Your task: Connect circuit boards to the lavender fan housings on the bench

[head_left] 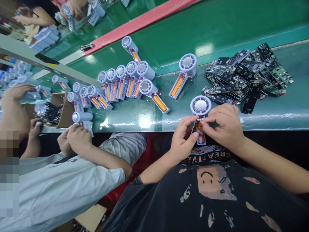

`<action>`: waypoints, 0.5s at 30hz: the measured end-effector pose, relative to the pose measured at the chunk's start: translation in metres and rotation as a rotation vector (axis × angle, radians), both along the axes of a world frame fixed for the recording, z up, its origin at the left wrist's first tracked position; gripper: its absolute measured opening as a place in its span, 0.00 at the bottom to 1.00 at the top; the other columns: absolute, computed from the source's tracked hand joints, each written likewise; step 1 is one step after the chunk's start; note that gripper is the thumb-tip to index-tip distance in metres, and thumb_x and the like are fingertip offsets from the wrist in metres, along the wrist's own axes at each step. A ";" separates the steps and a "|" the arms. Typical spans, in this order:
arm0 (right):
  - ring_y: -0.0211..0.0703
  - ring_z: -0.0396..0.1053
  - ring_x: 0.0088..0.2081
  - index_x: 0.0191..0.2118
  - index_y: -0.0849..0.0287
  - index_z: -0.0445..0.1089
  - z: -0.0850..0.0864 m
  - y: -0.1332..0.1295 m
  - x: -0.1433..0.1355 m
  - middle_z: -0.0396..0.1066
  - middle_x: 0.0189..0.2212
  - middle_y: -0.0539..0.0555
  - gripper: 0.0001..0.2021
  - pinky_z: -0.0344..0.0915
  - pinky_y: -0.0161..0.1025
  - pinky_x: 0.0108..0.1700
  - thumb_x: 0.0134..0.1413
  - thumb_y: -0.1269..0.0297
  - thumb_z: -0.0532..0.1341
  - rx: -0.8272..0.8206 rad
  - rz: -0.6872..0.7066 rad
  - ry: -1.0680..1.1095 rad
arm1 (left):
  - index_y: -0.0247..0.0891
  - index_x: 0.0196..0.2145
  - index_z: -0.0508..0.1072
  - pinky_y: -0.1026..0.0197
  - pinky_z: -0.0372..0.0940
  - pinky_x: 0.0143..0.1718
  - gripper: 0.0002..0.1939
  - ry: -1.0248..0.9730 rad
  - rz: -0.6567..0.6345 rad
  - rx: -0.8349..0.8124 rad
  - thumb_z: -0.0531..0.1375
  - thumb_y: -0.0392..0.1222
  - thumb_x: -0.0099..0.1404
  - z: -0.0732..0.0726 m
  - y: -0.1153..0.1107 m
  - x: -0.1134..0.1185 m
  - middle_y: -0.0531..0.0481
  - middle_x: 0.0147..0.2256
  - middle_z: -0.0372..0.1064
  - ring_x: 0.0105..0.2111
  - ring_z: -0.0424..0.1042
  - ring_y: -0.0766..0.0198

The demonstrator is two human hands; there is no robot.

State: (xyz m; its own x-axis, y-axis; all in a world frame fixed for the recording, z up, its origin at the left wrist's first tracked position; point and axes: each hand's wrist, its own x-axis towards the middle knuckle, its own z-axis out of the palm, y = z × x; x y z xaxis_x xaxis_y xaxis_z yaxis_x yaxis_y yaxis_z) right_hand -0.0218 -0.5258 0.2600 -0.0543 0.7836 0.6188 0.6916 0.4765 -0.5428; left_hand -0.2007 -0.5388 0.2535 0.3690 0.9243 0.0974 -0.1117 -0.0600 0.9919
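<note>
At the table's front edge I have a handheld fan (200, 105), its round grille up and its open handle, with an orange battery inside, toward me. My left hand (184, 137) is closed around a narrow black circuit board (194, 126) against the handle. The fingertips of my right hand (223, 124) pinch at the top of the handle, just below the grille; what lies between them is too small to make out. Beyond my hands another open fan (187, 64) lies on the table. To its right is a heap of black circuit boards (241, 77).
Several open fans (125, 80) stand in a row to the left. A co-worker's hands (77, 140) work on a fan beside me. Farther left is a cardboard box (65, 111) of dark parts. A red rail (140, 22) crosses the green table, with more people beyond.
</note>
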 end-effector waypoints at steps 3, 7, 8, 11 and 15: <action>0.44 0.68 0.34 0.26 0.53 0.72 0.000 0.000 0.001 0.74 0.27 0.48 0.12 0.55 0.47 0.42 0.62 0.64 0.63 0.000 0.015 -0.010 | 0.48 0.60 0.69 0.59 0.73 0.47 0.20 -0.016 0.001 -0.003 0.62 0.45 0.72 -0.001 -0.001 0.002 0.46 0.59 0.62 0.39 0.73 0.69; 0.45 0.67 0.35 0.26 0.54 0.71 0.001 0.000 0.001 0.74 0.27 0.48 0.12 0.54 0.47 0.43 0.62 0.65 0.63 0.016 0.003 -0.024 | 0.45 0.60 0.68 0.57 0.74 0.47 0.22 0.013 0.007 -0.038 0.62 0.49 0.71 0.000 -0.002 0.003 0.43 0.59 0.63 0.39 0.73 0.67; 0.45 0.67 0.35 0.26 0.54 0.71 0.001 0.000 0.002 0.73 0.27 0.48 0.12 0.54 0.47 0.43 0.62 0.65 0.63 0.024 -0.001 -0.029 | 0.45 0.60 0.68 0.56 0.74 0.47 0.22 0.017 0.005 -0.047 0.62 0.49 0.71 0.000 -0.002 0.003 0.42 0.60 0.63 0.38 0.73 0.67; 0.45 0.67 0.34 0.27 0.54 0.69 0.002 0.000 0.003 0.73 0.27 0.49 0.11 0.55 0.47 0.43 0.62 0.67 0.64 0.064 -0.001 -0.048 | 0.45 0.60 0.68 0.54 0.74 0.48 0.22 0.048 0.018 -0.056 0.61 0.50 0.71 -0.002 -0.001 0.003 0.41 0.60 0.62 0.42 0.74 0.63; 0.46 0.67 0.34 0.31 0.54 0.69 0.002 0.001 0.006 0.72 0.28 0.50 0.08 0.58 0.47 0.42 0.63 0.69 0.64 0.135 0.026 -0.081 | 0.42 0.60 0.69 0.50 0.72 0.53 0.26 0.072 0.036 -0.041 0.62 0.54 0.68 -0.006 -0.001 0.007 0.38 0.60 0.63 0.52 0.72 0.53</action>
State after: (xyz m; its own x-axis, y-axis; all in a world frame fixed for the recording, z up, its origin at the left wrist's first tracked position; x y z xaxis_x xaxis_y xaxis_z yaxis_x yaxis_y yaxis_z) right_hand -0.0160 -0.5253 0.2623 -0.1276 0.6911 0.7115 0.7174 0.5596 -0.4150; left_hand -0.1933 -0.5395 0.2471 0.3399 0.9399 0.0339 -0.0388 -0.0220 0.9990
